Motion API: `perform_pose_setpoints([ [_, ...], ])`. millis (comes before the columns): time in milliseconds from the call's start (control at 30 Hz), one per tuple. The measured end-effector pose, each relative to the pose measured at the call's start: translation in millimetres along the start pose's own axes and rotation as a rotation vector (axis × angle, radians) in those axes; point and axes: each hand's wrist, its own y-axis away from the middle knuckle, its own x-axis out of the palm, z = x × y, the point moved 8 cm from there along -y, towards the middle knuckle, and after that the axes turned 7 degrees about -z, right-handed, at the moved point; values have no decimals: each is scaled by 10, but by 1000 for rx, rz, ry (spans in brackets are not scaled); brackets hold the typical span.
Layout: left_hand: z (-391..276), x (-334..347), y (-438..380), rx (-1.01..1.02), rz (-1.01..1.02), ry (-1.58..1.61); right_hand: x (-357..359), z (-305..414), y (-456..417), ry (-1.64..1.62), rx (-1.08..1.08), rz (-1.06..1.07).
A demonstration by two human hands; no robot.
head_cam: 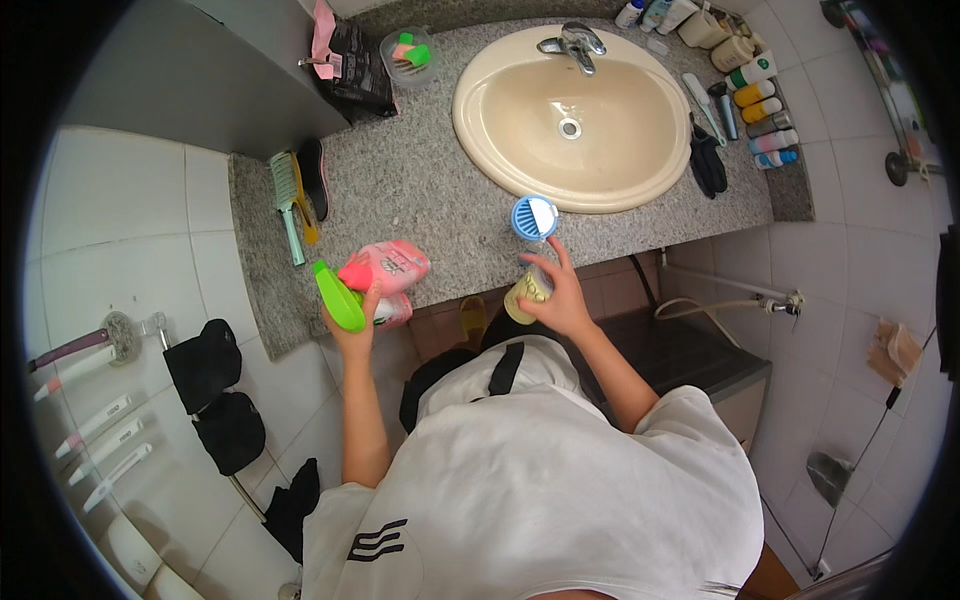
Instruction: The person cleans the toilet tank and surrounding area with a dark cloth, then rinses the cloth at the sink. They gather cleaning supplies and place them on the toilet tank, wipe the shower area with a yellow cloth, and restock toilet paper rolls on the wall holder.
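My left hand point(352, 330) grips a bottle with a bright green cap point(339, 297) at the counter's front left. Close against it are a pink bottle point(397, 264) and, partly hidden below, a pink-and-white container point(393, 309). My right hand point(556, 292) is curved around a small translucent yellowish container point(523, 298) bearing writing, near the counter's front edge. Just beyond my right fingertips stands a container with a round blue-and-white slotted lid point(534, 218), close to the front rim of the beige sink point(480, 161).
A green hairbrush point(286, 184) and a black brush point(315, 180) lie at left. Behind are a black pouch point(360, 71) and a clear round tub point(409, 75). Several bottles, a toothbrush point(703, 101) and a black cloth item point(707, 161) line the right. A chrome faucet point(577, 46) stands behind the basin.
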Motion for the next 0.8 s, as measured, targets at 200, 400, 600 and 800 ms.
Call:
perform_pose_setpoints([
  [200, 5, -164, 81, -85, 22, 101, 213, -351, -177, -148, 39, 58],
  [400, -268, -395, 213, -21, 16, 123, 77, -15, -114, -389, 212, 127],
  [600, -336, -480, 353, 22, 50, 133, 25, 217, -145, -370, 200, 222],
  [800, -521, -484, 577, -15, 102, 141, -2, 279, -86, -372, 181, 173],
])
